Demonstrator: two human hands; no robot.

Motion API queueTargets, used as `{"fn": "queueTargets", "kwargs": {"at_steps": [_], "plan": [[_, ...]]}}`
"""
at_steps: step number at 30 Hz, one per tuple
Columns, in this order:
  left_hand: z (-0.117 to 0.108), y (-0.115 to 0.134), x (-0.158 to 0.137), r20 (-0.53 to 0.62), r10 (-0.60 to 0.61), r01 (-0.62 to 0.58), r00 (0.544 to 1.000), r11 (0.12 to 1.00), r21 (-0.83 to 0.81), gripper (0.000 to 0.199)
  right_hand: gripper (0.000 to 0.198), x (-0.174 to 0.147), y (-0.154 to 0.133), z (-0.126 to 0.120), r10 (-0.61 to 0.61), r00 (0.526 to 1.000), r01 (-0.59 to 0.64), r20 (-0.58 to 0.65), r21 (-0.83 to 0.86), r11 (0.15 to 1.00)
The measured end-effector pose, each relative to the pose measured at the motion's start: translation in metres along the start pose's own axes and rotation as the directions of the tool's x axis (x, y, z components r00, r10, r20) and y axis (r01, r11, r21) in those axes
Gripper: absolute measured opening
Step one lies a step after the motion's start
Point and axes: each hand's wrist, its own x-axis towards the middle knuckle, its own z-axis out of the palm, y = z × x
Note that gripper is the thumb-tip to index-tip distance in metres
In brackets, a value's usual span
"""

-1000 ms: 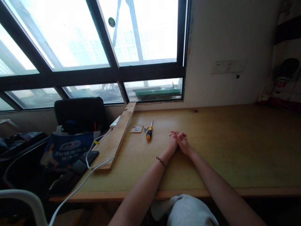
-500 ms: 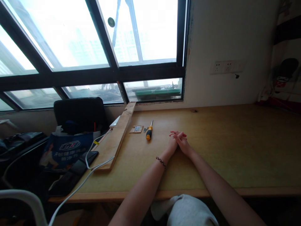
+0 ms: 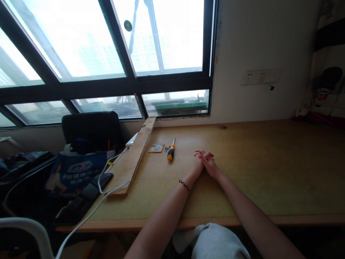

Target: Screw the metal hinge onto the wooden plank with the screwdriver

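Observation:
On the tabletop my left hand and my right hand are clasped, fingers interlaced and closed, with no tool in either. A braided bracelet circles my left wrist. Left of the hands, apart from them, lies a screwdriver with a yellow and black handle, its shaft pointing toward the window. Beside it are several small dark screws. A little farther left, a metal hinge-like plate rests on a small piece of brown board.
A long wooden plank lies along the table's left side, with a white cable across it. A black tablet-like object overlaps the left edge. Beyond are a blue bag and a black chair. The window and wall border the back.

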Motion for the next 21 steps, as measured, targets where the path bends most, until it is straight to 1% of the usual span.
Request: {"fn": "queueTargets", "kwargs": {"at_steps": [4, 11, 16, 21], "plan": [[0.0002, -0.0035, 0.0016, 0.004, -0.003, 0.003, 1.000, 0.999, -0.035, 0.026, 0.044, 0.0006, 0.0021, 0.0005, 0.000, 1.000, 0.000, -0.007, -0.005, 1.000], [-0.0009, -0.0024, 0.0016, 0.014, -0.007, 0.007, 1.000, 1.000, -0.013, 0.026, 0.043, 0.0005, 0.0019, 0.0006, -0.003, 1.000, 0.003, -0.001, -0.004, 1.000], [-0.0004, -0.0016, 0.0009, 0.001, -0.017, 0.017, 1.000, 0.999, -0.036, 0.026, 0.044, 0.0008, 0.0030, -0.0001, -0.003, 1.000, 0.003, 0.003, -0.013, 1.000], [-0.0002, -0.0013, -0.0001, 0.001, -0.010, 0.010, 1.000, 1.000, -0.026, 0.028, 0.043, 0.0007, 0.0021, -0.0005, -0.005, 1.000, 0.005, 0.004, -0.015, 1.000]]}}
